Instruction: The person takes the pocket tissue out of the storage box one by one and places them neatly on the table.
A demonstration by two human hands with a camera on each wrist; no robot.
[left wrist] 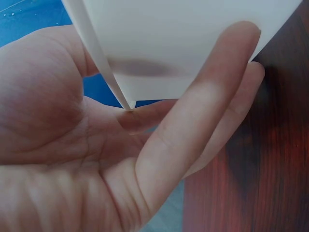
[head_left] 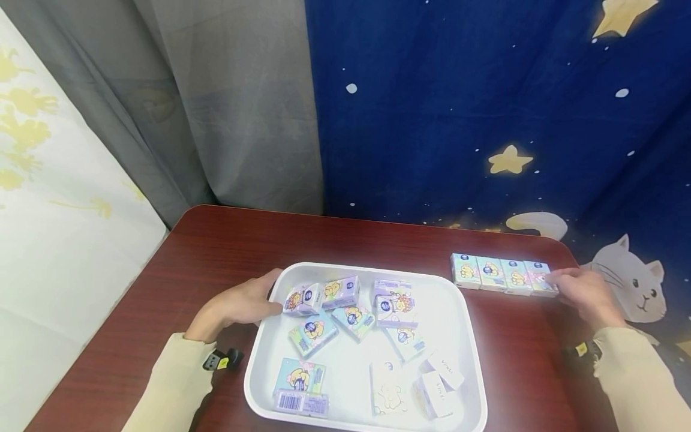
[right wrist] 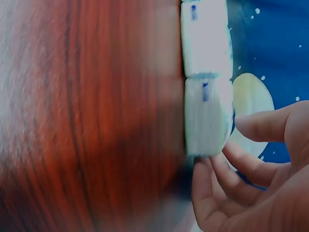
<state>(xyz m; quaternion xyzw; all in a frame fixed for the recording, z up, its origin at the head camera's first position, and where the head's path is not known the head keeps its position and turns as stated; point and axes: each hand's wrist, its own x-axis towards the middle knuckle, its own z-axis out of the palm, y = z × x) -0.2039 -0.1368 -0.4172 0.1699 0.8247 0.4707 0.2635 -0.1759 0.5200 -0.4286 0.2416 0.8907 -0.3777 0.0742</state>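
While the left hand (head_left: pixel 240 303) curls its fingers round the white tray (head_left: pixel 348 367) at its ten o'clock rim, small packets (head_left: pixel 313 333) lie scattered inside; at the tray's two o'clock, a row of four (head_left: pixel 491 275) sits on the worktop (head_left: pixel 388 249), its end packet (head_left: pixel 537 277) pinched by the right hand (head_left: pixel 585 294), fingers partly open.

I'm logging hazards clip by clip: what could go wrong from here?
The right hand touches the end packet of a row of four; an uneven push might skew the row. That row lies near the table's edge, so a harder knock could send a packet off. The left hand grips the tray, and a tug could shift its loose packets.
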